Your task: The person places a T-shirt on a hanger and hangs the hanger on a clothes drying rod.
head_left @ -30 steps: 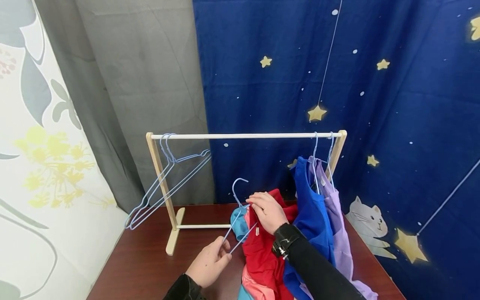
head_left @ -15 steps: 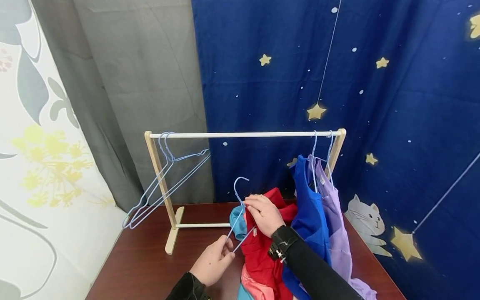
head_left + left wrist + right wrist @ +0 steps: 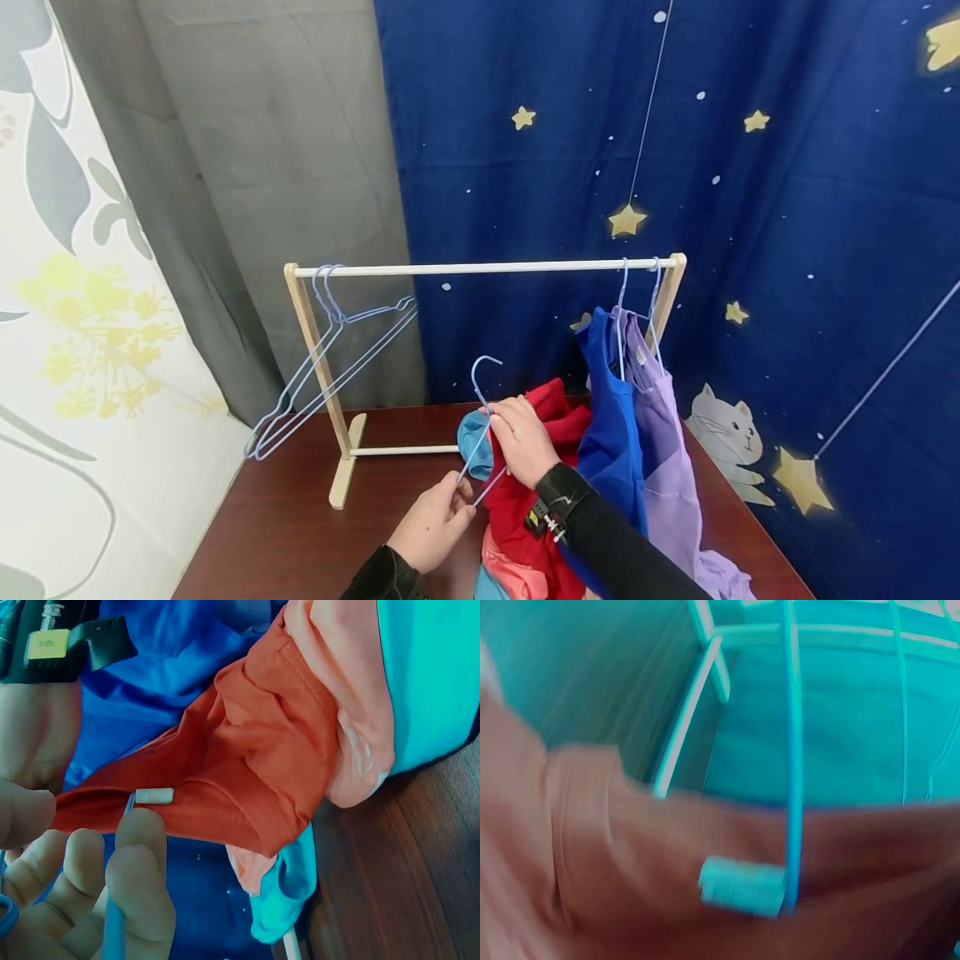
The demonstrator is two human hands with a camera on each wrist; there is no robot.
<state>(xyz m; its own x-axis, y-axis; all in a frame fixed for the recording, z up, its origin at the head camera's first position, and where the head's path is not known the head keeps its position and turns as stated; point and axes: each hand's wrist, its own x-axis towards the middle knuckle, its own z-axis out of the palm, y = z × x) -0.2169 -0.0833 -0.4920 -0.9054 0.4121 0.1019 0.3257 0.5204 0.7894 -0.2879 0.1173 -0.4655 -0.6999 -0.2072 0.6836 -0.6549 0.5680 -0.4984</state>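
My left hand [image 3: 438, 517] pinches the lower left corner of a light-blue wire clothes hanger [image 3: 477, 385], whose hook points up. The hanger's right side goes into the opening of a red garment [image 3: 551, 404]. My right hand [image 3: 522, 442] grips the garment's edge beside the hanger's neck, its fingertips partly hidden. In the left wrist view a white tag [image 3: 154, 796] sits inside the opening, next to the wire. The right wrist view is blurred but shows the wire [image 3: 793, 750] passing into the cloth by the tag.
A small clothes rack [image 3: 465, 268] stands behind. Two bare hangers [image 3: 337, 379] hang at its left; a blue garment [image 3: 607, 400] and a lilac one [image 3: 663, 467] hang at its right. Pink [image 3: 513, 571] and turquoise [image 3: 474, 437] clothes lie under the red garment on the brown table [image 3: 277, 542].
The left hand has shifted slightly up and right, with the hanger moving further into the red garment. The right hand stays on the garment's edge. The head view has shifted a little.
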